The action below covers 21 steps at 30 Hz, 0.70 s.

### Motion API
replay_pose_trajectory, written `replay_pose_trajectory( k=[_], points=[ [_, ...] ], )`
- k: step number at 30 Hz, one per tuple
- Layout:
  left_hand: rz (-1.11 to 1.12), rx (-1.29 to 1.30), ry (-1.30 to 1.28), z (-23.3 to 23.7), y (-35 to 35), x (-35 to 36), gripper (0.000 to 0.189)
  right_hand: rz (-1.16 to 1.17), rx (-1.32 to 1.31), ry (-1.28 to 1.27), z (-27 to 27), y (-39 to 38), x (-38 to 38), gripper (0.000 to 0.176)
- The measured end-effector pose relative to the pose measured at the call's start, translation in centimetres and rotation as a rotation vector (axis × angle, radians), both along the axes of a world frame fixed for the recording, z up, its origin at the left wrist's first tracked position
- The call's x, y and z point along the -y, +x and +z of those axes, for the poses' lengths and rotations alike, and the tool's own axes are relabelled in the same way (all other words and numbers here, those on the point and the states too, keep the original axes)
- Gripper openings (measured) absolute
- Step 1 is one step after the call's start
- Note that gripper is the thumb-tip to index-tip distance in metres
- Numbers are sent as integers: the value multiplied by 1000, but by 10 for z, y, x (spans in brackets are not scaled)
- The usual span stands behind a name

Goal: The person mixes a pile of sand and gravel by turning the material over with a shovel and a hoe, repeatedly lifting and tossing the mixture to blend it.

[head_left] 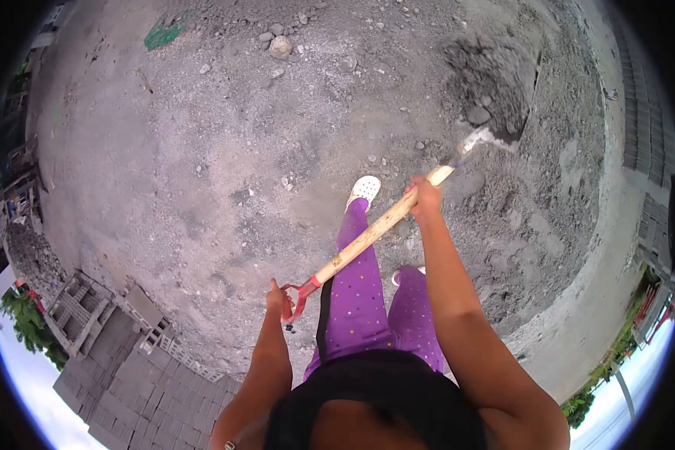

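Observation:
A shovel (367,236) with a pale wooden shaft and a red D-shaped handle slants across in front of my legs. My left hand (278,301) is closed around the red handle at the near end. Farther along, my right hand (425,196) grips the shaft close to the metal socket. The blade at the upper right carries a heap of dark gravel (495,86), smeared by motion, with a larger stone (478,115) near the socket. Most of the blade's face is hidden under this load.
Loose grey gravel (495,217) spreads over the ground to the right. Several stones (280,47) lie at the top, near a green scrap (163,34). Stacked grey blocks (154,394) stand at the lower left, and more blocks (641,112) line the right edge.

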<state>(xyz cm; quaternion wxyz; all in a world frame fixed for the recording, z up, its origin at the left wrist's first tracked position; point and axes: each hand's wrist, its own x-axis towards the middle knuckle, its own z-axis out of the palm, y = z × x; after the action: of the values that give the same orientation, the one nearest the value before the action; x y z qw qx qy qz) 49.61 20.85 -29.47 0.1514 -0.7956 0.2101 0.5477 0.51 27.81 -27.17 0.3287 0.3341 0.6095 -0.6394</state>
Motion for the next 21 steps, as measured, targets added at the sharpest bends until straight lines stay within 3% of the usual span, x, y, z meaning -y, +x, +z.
replay_pose_trajectory(
  k=[1,3,4,7,10,13,16,21],
  points=[
    [42,-36,42,-26,3,-14,62,39,-47,27,7,-17,30,19],
    [351,-276,166,-64,4,-4,66,200,-191,4,55,-40,90,23],
    [305,-276,142,-69,-14,8,69,246,-251,-18,68,-51,114,23],
    [227,-238,99,-32,-97,62,76,341,-485,-98,113,-77,158,15],
    [253,-278,-22,-17,-138,85,78,293,-486,-119,145,-104,145,13],
    [291,-382,-36,-34,-133,97,78,182,-412,-91,149,-131,91,16],
    [118,-237,-64,31,-180,88,78,-18,-268,-59,114,-147,-9,18],
    [-322,-164,163,115,-225,50,70,-496,-110,174,71,-104,-197,14]
  ],
)
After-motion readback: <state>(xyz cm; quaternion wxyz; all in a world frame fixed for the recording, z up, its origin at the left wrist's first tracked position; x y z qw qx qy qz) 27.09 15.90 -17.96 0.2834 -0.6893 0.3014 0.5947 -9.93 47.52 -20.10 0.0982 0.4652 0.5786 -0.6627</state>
